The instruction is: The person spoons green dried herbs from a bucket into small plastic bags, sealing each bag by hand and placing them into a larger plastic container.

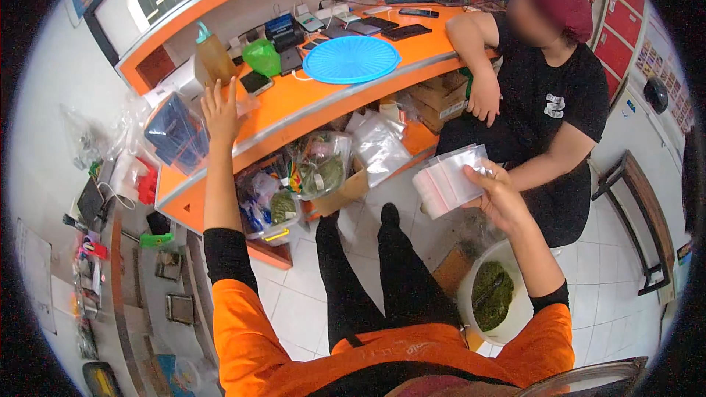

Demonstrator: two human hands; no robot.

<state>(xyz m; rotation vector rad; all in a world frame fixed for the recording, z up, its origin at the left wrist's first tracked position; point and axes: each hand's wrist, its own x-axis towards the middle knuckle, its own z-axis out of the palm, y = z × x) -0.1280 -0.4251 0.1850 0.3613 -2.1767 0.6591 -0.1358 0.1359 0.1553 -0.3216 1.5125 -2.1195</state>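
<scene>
My right hand (499, 196) grips a stack of small clear plastic zip bags (444, 182) with pinkish edges, thumb on top. The stack is held out in front of the seated person's legs. Further left, my left hand (222, 116) is raised with fingers apart over the end of the orange counter (287, 105) and holds nothing that I can see. Just beyond it stands a squeeze bottle (216, 58) of amber liquid. A dark blue item in clear plastic wrap (179, 132) lies beside my left wrist. Below my right forearm is a white bucket (521, 309) containing a green mash (492, 295).
A person in black (546, 82) sits at the right, one arm on the counter. A blue plastic lid (352, 59), a green bag (262, 58) and several phones (413, 32) occupy the counter. Below are a plastic tub (270, 204) and larger clear bags (378, 146).
</scene>
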